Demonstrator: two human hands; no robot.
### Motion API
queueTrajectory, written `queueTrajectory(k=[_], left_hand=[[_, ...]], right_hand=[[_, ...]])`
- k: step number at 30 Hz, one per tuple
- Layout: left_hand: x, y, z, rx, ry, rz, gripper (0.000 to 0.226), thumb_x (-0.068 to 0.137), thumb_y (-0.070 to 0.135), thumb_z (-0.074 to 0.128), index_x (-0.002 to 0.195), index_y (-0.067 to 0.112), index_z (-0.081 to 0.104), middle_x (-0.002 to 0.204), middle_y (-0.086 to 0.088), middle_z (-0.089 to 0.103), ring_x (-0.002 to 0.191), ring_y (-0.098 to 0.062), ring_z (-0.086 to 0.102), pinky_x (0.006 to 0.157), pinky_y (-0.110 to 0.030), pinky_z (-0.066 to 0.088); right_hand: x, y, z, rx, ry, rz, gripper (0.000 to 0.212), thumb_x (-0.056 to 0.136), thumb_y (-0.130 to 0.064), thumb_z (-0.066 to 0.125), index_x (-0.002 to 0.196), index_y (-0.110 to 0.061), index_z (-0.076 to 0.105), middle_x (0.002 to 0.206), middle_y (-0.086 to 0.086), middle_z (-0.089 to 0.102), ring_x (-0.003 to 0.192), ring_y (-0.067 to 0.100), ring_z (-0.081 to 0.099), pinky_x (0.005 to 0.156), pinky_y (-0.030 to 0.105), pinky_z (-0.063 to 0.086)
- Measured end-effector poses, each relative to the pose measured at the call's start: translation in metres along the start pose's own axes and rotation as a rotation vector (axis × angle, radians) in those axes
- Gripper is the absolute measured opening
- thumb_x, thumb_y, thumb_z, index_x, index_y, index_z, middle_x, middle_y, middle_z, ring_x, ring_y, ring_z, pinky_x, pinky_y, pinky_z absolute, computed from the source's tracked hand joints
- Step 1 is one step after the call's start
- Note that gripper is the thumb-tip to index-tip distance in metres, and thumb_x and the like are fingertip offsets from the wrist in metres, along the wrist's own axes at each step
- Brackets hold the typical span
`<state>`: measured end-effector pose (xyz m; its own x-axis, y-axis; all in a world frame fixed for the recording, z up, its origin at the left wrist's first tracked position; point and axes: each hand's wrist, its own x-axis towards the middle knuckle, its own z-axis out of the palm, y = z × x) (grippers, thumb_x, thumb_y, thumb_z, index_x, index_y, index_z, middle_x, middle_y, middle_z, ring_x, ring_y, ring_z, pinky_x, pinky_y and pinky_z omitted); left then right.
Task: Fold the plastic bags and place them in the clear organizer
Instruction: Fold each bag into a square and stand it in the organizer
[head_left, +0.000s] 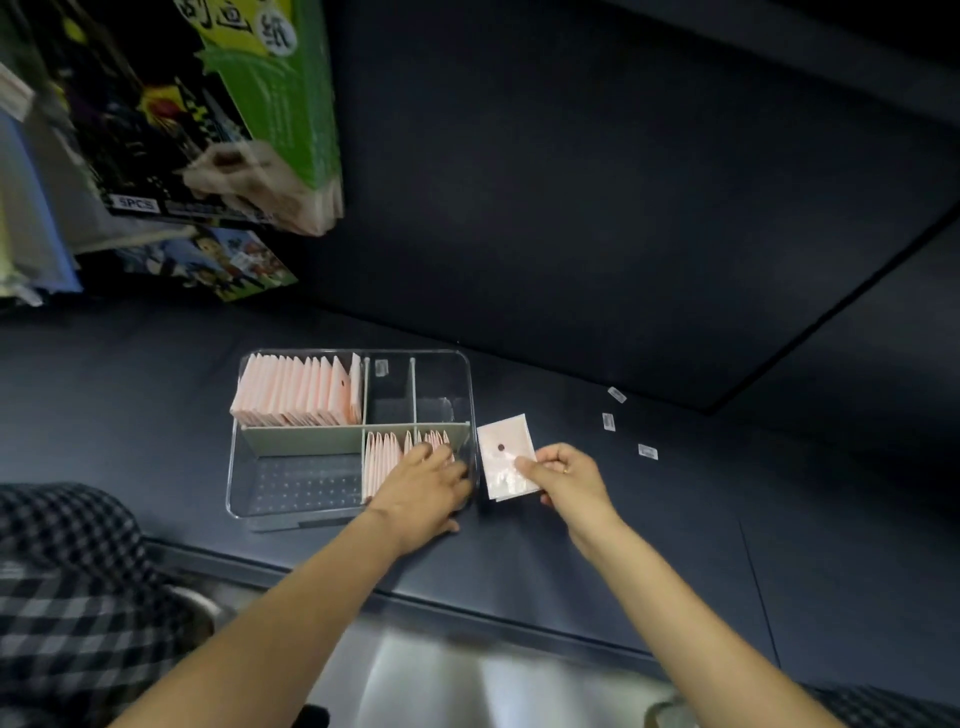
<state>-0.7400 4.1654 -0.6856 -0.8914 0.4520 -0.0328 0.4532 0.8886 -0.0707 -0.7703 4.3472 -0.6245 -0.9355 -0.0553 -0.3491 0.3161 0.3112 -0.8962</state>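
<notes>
The clear organizer sits on the dark table, split by pale dividers. Its back-left compartment holds a row of folded pink plastic bags standing upright. More folded pink bags stand in the front-middle compartment. My left hand reaches into the front-right part of the organizer, fingers spread against those bags; whether it grips one I cannot tell. Just right of the organizer, my right hand pinches a folded pink bag with a dark dot by its right edge.
Three small white labels lie on the table to the right. Colourful packaged goods hang at the upper left. A checked cloth is at the lower left, and a metal edge runs along the table's front.
</notes>
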Motion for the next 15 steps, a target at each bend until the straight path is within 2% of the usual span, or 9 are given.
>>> queueTrajectory(k=[3,6,7,10,15], left_hand=[[0.004,-0.008,0.002,-0.001,-0.04,0.024,0.041,0.087,0.047,0.055,0.119,0.022,0.054,0.123,-0.001,0.051,0.122,-0.025,0.033,0.1,-0.037,0.024],[0.002,-0.018,0.003,0.005,-0.034,-0.002,0.042,0.086,0.051,0.054,0.115,0.02,0.059,0.118,0.0,0.053,0.121,-0.024,0.034,0.1,-0.037,0.024],[0.001,-0.02,0.004,0.007,-0.025,-0.006,0.043,0.086,0.053,0.054,0.113,0.02,0.06,0.117,0.001,0.054,0.121,-0.024,0.034,0.101,-0.038,0.024],[-0.001,-0.022,0.007,-0.015,0.006,-0.01,0.042,0.086,0.054,0.053,0.109,0.02,0.059,0.117,0.0,0.053,0.123,-0.024,0.034,0.104,-0.039,0.022],[-0.007,-0.021,0.007,-0.044,0.083,-0.029,0.042,0.088,0.054,0.05,0.11,0.019,0.056,0.121,-0.001,0.052,0.121,-0.024,0.038,0.106,-0.04,0.023]], right_hand=[[0.009,-0.006,0.016,-0.063,0.034,-0.05,0.005,0.083,-0.008,0.068,0.086,-0.006,0.065,0.069,0.001,0.064,0.057,0.005,0.055,0.052,0.01,0.041],[0.019,-0.007,0.03,-0.243,0.065,-0.089,0.005,0.081,-0.01,0.069,0.085,-0.007,0.068,0.078,0.005,0.069,0.07,0.015,0.062,0.069,0.025,0.048],[0.021,-0.007,0.034,-0.324,0.075,-0.112,0.004,0.08,-0.012,0.069,0.083,-0.009,0.068,0.078,0.003,0.069,0.072,0.014,0.062,0.071,0.026,0.048],[0.023,-0.006,0.044,-0.541,0.101,-0.197,0.003,0.08,-0.016,0.067,0.078,-0.018,0.065,0.071,-0.006,0.063,0.071,0.013,0.06,0.065,0.023,0.044],[0.022,-0.006,0.062,-0.779,0.107,-0.261,0.005,0.081,-0.017,0.057,0.083,-0.016,0.061,0.087,0.006,0.069,0.086,0.027,0.061,0.073,0.032,0.047]])
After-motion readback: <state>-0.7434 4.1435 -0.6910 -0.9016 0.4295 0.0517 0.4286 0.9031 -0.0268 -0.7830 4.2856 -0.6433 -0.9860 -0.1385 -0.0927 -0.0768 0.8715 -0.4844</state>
